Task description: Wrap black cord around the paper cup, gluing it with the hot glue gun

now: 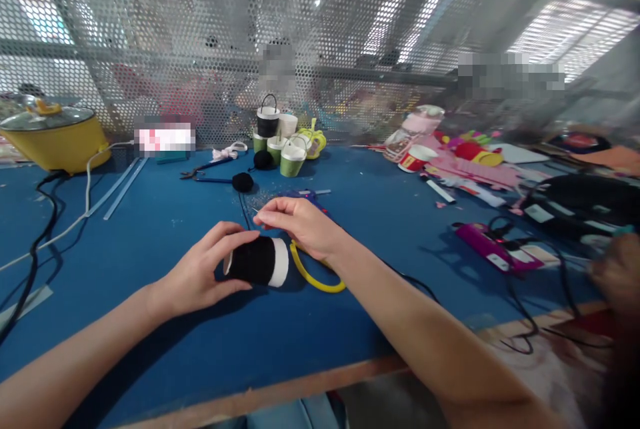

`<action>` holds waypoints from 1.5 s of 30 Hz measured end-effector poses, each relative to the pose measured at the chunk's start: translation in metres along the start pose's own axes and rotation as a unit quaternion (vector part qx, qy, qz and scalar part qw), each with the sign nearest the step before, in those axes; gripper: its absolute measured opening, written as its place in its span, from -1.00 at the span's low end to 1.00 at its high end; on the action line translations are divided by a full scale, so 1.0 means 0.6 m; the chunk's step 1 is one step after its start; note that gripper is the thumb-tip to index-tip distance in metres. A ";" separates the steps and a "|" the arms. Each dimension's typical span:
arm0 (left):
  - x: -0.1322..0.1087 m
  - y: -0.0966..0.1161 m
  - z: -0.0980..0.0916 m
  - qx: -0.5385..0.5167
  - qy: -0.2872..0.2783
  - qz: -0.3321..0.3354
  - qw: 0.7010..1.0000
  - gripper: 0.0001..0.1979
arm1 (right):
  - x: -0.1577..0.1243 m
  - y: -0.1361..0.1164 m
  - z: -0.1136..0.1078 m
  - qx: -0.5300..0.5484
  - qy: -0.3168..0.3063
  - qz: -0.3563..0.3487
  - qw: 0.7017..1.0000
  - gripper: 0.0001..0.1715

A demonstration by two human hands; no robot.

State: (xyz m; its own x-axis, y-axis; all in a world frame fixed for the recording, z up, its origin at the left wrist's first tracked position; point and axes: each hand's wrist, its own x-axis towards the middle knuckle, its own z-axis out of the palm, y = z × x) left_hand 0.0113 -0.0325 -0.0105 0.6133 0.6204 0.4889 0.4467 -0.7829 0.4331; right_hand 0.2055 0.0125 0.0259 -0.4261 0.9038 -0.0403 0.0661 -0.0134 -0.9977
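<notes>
My left hand (203, 272) is wrapped round a paper cup (257, 261) lying tilted on its side. The cup's middle is covered in black, and a white band shows at its right end. Just above it, my right hand (303, 225) pinches with thumb and forefinger; a thin pale tip shows there, too small to name. Black yarn runs down from a small black yarn ball (243, 182) toward the cup. A yellow ring-shaped strip (320, 284) lies under my right wrist. Partly hidden behind that hand is a blue glue gun (303, 195).
Several small covered cups (293, 159) stand at the back beside another black ball (263, 160). Pliers (193, 173) lie left of them. A yellow electric pot (55, 139) is far left. At right are a purple power strip (495, 249), cables and another person's hand (620, 275).
</notes>
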 end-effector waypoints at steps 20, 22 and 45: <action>0.001 -0.002 0.000 0.021 0.023 -0.010 0.999 -0.55 | -0.002 0.009 0.007 0.041 -0.018 0.027 0.999 -0.73; 0.002 -0.005 0.000 -0.025 0.021 -0.070 0.997 -0.52 | -0.001 0.007 0.004 0.055 -0.008 -0.006 0.998 -0.77; 0.006 0.004 -0.007 -0.214 -0.104 -0.260 0.936 -0.56 | 0.013 0.004 -0.023 -0.063 0.161 -0.134 0.976 -0.78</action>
State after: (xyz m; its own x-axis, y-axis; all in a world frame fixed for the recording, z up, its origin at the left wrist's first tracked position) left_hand 0.0117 -0.0318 -0.0048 0.5196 0.8543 -0.0103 0.4451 -0.2604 0.8568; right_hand 0.2149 0.0257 0.0237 -0.1384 0.9552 0.2614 0.1106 0.2772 -0.9544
